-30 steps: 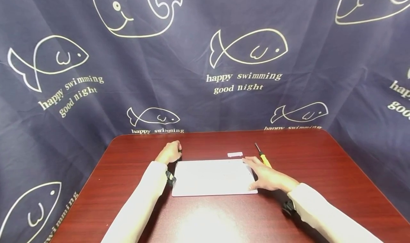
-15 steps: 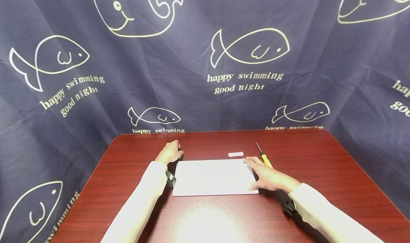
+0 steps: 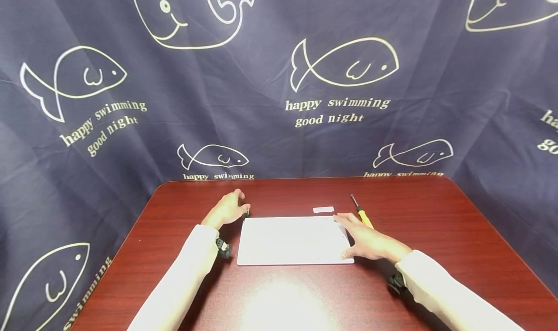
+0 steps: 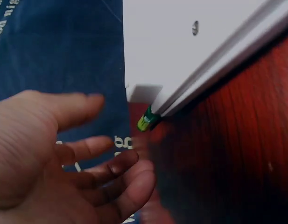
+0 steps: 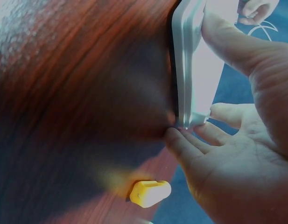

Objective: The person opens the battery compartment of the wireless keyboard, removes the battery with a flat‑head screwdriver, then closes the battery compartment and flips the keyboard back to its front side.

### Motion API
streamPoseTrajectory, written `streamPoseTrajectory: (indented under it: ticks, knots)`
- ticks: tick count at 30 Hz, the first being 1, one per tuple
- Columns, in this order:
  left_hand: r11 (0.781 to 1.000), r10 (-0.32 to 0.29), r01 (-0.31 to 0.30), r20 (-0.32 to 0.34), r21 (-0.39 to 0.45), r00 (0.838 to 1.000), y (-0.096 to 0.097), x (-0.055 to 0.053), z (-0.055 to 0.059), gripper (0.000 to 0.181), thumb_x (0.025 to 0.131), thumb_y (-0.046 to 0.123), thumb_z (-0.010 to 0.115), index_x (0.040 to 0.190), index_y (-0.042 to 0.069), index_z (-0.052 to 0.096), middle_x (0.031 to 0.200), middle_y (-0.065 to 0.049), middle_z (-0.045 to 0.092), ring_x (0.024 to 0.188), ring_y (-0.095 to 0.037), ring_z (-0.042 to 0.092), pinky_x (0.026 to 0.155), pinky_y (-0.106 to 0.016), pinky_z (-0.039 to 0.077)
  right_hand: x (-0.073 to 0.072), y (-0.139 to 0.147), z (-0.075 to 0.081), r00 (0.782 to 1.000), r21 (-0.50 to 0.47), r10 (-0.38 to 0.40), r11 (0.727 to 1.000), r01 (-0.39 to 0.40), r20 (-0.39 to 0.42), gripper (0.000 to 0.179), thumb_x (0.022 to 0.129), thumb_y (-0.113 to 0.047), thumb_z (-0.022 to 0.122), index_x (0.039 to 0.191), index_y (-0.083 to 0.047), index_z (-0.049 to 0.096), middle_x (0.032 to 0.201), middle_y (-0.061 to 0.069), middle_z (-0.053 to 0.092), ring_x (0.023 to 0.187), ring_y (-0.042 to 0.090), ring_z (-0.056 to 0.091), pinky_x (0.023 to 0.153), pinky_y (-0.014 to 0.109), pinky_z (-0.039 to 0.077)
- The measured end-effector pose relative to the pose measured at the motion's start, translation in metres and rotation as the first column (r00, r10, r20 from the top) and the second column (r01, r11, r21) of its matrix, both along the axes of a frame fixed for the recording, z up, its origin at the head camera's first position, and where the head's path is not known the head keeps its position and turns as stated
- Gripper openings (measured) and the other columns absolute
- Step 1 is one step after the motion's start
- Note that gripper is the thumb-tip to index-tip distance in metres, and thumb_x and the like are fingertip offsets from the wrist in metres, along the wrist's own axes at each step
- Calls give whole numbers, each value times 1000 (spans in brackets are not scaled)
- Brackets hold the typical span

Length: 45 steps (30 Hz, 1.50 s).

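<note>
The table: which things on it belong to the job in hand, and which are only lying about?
Probably the job:
- white panel, gripped by the right hand
- green cylinder, near the left hand

Only lying about, it seems:
- yellow-handled screwdriver, untouched
- small white strip, though perhaps a panel part

Two bare hands (image 3: 226,209), one flat white rectangular panel (image 3: 295,241), one small white strip (image 3: 323,210), one yellow-handled screwdriver (image 3: 366,219), one green piece (image 4: 147,119), one reddish-brown surface (image 3: 418,217).
</note>
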<state>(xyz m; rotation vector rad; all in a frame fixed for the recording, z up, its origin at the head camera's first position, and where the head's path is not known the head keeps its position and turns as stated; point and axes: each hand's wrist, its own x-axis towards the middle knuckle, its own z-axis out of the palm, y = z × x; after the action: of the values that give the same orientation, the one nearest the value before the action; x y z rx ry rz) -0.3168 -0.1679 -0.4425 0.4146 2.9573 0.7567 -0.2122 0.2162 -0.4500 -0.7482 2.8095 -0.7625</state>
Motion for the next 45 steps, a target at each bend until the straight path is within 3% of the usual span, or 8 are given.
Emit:
streamPoseTrajectory:
  ticks: [7, 15, 18, 24, 29, 38, 41, 45]
  knots:
    - [983, -183, 184, -21, 22, 983, -14, 21, -1, 40, 85, 24, 68, 114, 1, 54, 105, -13, 56, 100, -27, 54, 88, -41, 42, -1, 1, -3, 1000, -2, 3, 1000, -3, -7, 94, 65, -17, 87, 141, 2, 36, 140, 23, 32, 119, 34, 47, 92, 47, 41]
    - [940, -337, 341, -172, -11, 926, -23, 47, -12, 50, 80, 18, 73, 122, 0, 54, 110, -14, 54, 102, -26, 53, 91, -40, 41, -1, 0, -4, 1000, 4, 0, 1000, 0, -14, 94, 65, -18, 87, 142, 2, 36, 141, 23, 31, 119, 35, 46, 93, 47, 40]
    - [933, -358, 359, -171, -29, 918, -23, 54, -13, 61, 77, 23, 77, 127, 0, 52, 117, -14, 53, 109, -27, 50, 94, -41, 40, -1, 0, -4, 1000, 3, 4, 1000, -4, -18, 93, 65, -17, 86, 141, 3, 36, 140, 24, 32, 119, 36, 46, 93, 48, 40]
    - [918, -395, 389, -107, -73, 913, -21, 67, -17, 86, 65, 39, 85, 135, 6, 47, 127, -8, 48, 116, -26, 43, 96, -41, 38, -2, 1, -3, 1000, -1, 19, 1000, -19, -15, 93, 65, -21, 87, 141, 3, 37, 139, 24, 32, 118, 36, 46, 92, 49, 41]
    - [916, -397, 388, -91, -96, 913, -20, 76, -18, 102, 58, 47, 87, 141, 8, 42, 135, -10, 41, 120, -29, 40, 96, -44, 38, -5, 3, -3, 999, -9, 21, 1000, -21, -37, 93, 63, -21, 88, 139, 3, 39, 137, 22, 36, 118, 35, 46, 91, 49, 42]
    - [928, -365, 357, -71, -108, 928, -21, 82, -17, 107, 56, 45, 88, 142, 6, 39, 139, -13, 37, 121, -32, 40, 95, -49, 36, -11, 0, -1, 996, -17, 44, 999, -45, -71, 84, 67, -29, 85, 134, 2, 45, 125, 16, 45, 112, 31, 49, 90, 47, 42]
    - [927, -365, 355, -74, -119, 928, -20, 81, -18, 107, 56, 44, 88, 142, 6, 39, 139, -15, 37, 121, -32, 40, 95, -49, 36, -17, -1, 3, 997, -5, 27, 1000, -27, -76, 75, 72, -32, 81, 131, 1, 49, 119, 15, 48, 108, 29, 50, 88, 47, 42]
    - [924, -367, 356, -65, -138, 928, -17, 80, -17, 107, 57, 47, 88, 143, 6, 38, 140, -14, 37, 122, -32, 39, 96, -48, 36, -30, -5, 6, 993, -9, 9, 1000, -10, -121, 51, 82, -20, 71, 125, 3, 54, 112, 16, 52, 98, 28, 53, 83, 46, 44]
